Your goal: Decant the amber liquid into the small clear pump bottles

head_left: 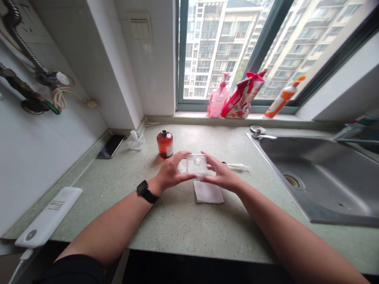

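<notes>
My left hand (174,169) and my right hand (220,171) grip a clear square container (197,163) from both sides, above the counter. A small round ring shows in the middle of its top. Just below it lies a folded white paper napkin (209,193). Behind my left hand stands an amber bottle (165,144), uncapped and with a white label. A thin item in clear wrapping (238,167), with a dark end, lies beyond my right hand. The wrist of my left arm wears a black watch (145,190).
A phone (111,146) and a small clear box (136,141) lie back left; a white power strip (49,217) is front left. The steel sink (266,157) is on the right. On the windowsill stand a pink pump bottle (217,100), red bag (244,96) and orange bottle (282,98).
</notes>
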A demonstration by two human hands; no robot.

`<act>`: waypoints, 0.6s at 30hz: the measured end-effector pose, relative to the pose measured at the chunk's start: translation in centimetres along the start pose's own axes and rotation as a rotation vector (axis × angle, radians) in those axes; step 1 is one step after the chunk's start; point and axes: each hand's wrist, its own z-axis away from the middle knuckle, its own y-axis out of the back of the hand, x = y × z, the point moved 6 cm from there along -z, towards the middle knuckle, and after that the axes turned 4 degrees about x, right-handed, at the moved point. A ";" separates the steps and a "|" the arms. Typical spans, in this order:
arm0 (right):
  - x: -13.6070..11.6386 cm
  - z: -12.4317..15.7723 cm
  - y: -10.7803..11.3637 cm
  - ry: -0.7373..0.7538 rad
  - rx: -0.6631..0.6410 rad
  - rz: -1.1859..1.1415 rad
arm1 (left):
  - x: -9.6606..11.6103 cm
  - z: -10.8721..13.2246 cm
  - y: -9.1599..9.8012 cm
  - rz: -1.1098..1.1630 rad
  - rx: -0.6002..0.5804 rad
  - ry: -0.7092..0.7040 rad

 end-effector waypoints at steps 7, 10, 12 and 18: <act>-1.9 0.4 -0.8 0.029 0.059 -0.013 | 0.4 0.2 0.0 0.039 -0.004 0.011; -2.5 0.4 -0.8 0.050 0.069 -0.071 | 0.9 0.3 0.4 -0.083 -0.029 -0.086; -2.8 0.4 -0.7 0.065 0.088 -0.111 | 1.1 0.2 1.3 -0.206 0.028 -0.150; -2.5 0.3 0.5 0.055 0.252 -0.164 | -1.3 -0.6 6.2 -0.442 0.443 -0.050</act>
